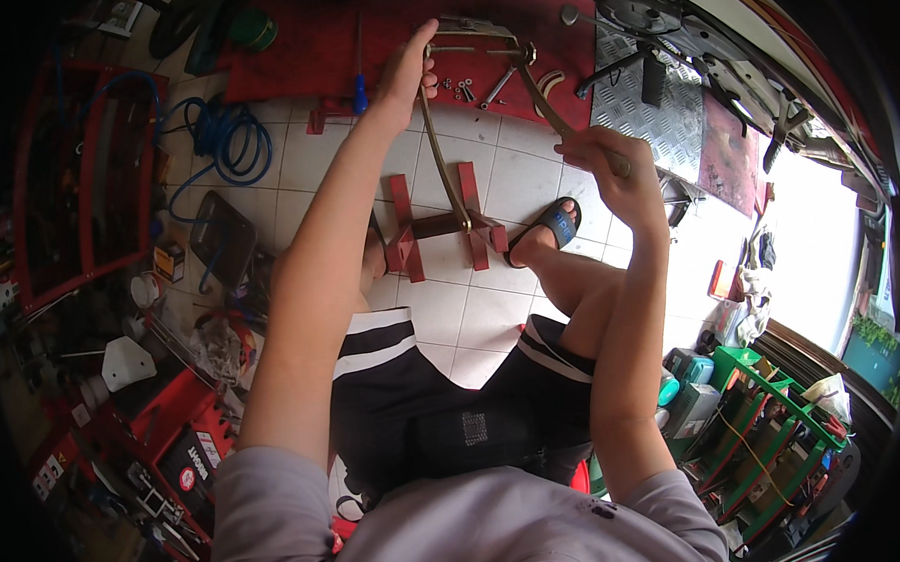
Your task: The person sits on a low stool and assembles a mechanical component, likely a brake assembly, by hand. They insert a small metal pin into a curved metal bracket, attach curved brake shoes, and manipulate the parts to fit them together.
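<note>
Out in front of me, both hands are on a metal tool with two long curved arms, joined near the top by a crosswise threaded rod. My left hand closes round the upper part of the left arm, thumb pointing up. That arm's lower end hangs over the floor. My right hand grips the lower end of the right arm. Just beyond lies a red work surface with several small nuts and bolts, a wrench and a curved metal piece.
A red metal stand is on the tiled floor between my feet. A blue-handled screwdriver lies left of my left hand. Coiled blue hose and a red cabinet are at left. Chequered metal plate lies right; a green rack stands lower right.
</note>
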Demonstrator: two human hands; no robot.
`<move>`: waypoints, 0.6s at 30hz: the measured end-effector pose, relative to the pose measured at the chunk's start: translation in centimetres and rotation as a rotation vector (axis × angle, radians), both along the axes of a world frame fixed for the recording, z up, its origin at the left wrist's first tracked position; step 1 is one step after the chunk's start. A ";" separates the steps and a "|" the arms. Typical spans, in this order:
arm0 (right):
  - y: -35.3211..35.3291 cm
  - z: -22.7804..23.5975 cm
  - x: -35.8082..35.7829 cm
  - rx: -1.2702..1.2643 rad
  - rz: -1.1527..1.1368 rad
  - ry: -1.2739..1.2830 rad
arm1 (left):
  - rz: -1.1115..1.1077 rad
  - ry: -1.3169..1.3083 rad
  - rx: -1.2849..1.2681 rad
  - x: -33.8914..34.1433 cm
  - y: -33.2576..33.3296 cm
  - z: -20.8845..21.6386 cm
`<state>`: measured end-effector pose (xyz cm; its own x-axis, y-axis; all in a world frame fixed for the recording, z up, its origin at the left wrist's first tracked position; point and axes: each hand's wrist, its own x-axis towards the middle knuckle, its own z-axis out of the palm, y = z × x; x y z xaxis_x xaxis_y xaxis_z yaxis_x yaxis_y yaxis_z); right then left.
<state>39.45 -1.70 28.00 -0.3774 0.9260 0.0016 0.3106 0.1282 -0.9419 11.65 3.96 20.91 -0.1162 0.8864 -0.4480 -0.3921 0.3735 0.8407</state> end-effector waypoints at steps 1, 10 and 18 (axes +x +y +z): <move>0.0 -0.2 -0.3 0.042 0.008 -0.040 | -0.034 0.009 0.003 -0.5 0.1 -0.4; -0.3 -0.5 -1.3 0.124 0.125 -0.121 | 0.112 0.138 0.023 -1.0 -0.2 -0.9; 0.8 -1.0 -1.0 -0.735 -0.061 0.418 | 0.157 -0.139 0.131 -1.4 -0.3 0.8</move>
<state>38.42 -0.88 27.02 -0.4289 0.7649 -0.4807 -0.0952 -0.5674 -0.8179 10.25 3.63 21.69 -0.2022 0.9141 -0.3514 -0.5516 0.1901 0.8121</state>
